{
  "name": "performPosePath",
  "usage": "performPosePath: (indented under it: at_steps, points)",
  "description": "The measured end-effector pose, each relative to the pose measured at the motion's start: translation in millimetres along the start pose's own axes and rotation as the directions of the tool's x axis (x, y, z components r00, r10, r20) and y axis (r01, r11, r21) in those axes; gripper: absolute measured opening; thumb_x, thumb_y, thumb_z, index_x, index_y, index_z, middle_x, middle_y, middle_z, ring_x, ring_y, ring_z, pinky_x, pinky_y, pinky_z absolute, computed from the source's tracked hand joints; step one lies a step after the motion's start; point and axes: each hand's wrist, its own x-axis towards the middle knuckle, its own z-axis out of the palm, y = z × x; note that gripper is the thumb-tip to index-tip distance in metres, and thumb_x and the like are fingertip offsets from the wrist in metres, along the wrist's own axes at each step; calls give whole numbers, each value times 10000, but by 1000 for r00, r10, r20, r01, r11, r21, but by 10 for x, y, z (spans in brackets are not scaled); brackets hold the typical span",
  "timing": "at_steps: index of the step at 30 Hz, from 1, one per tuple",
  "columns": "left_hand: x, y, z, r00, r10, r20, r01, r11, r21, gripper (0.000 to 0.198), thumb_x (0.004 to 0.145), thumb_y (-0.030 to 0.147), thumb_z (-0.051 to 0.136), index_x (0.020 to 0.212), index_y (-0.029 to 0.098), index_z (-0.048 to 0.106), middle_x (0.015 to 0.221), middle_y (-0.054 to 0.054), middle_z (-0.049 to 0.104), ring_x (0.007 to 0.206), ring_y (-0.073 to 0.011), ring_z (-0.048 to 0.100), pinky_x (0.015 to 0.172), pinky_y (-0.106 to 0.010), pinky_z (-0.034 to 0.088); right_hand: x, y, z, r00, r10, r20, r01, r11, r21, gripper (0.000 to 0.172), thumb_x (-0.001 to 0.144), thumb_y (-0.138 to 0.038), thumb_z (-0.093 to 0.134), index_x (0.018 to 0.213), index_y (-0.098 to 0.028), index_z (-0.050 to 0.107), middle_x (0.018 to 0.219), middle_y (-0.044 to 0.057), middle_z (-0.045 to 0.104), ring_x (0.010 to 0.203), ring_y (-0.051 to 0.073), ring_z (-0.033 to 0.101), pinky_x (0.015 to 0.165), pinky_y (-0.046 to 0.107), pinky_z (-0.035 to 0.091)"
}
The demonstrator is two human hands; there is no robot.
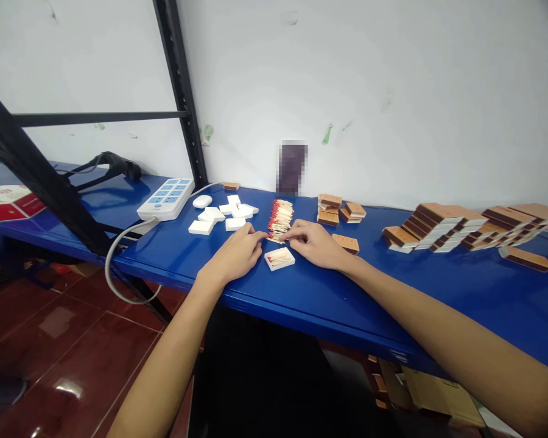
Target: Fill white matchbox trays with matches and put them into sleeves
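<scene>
Matches point(282, 218): lie in a long pile on the blue shelf point(178, 258), running from near the wall point(369, 109) toward the person, red heads to the left. Located between both hands at the near end, with the rest of the pile beyond the fingertips.

Left hand point(237, 254): rests palm down at the left of the near end, fingers curled, index fingertip at the red heads. Right hand point(317, 244): rests at the right of the same end, fingers bent, thumb and index finger at the pale ends. Cannot tell whether either hand grips a match or only presses from the side.

White tray point(282, 266): sits just in front of the near end, between the hands, on the person's side. Contains a few loose matches.

Small white boxes point(201, 227): lie grouped beyond the left hand, to the left of the pile. Brown matchbox point(346, 244): lies just beside the right hand. Stacked matchboxes point(441, 213): stand well apart, far to the right.
</scene>
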Motion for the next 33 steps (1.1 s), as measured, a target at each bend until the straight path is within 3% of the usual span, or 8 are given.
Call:
performPosePath:
  at_steps: [13, 23, 29, 33]
  points:
    - [16, -14, -39, 1000, 8, -16, -9, 997, -78, 272, 946, 225, 428, 1105, 176, 644, 948, -54, 545, 844, -181, 565, 792, -323, 451, 9, -15, 8, 1000, 7, 16, -7, 1000, -20, 262, 809, -127, 536, 930, -195, 758, 804, 21, 598, 664, 116, 529, 635, 250, 398]
    - [36, 17, -56, 998, -35, -51, 30, 994, -101, 145, 900, 259, 541, 897, 180, 663, 848, -40, 580, 764, -170, 557, 692, -298, 423, 12, -34, 19, 998, 18, -64, -22, 998, -54, 128, 793, -242, 634, 787, -171, 740, 721, 19, 605, 629, 120, 526, 612, 259, 400]
    - [41, 18, -55, 999, -14, -36, 10, 995, -102, 150, 913, 254, 515, 897, 188, 649, 835, -34, 579, 747, -168, 549, 682, -294, 416, 22, -51, 7, 999, 27, -38, -30, 996, -79, 118, 787, -212, 631, 789, -162, 739, 729, 25, 626, 650, 124, 533, 623, 255, 401]
    - [36, 9, -47, 999, 28, -31, -31, 995, -92, 225, 939, 255, 482, 1076, 218, 657, 883, -37, 576, 773, -168, 554, 709, -296, 426, 25, -44, 12, 999, 27, -34, -29, 997, -68, 128, 793, -203, 617, 795, -164, 739, 720, 21, 632, 644, 122, 534, 620, 252, 400]
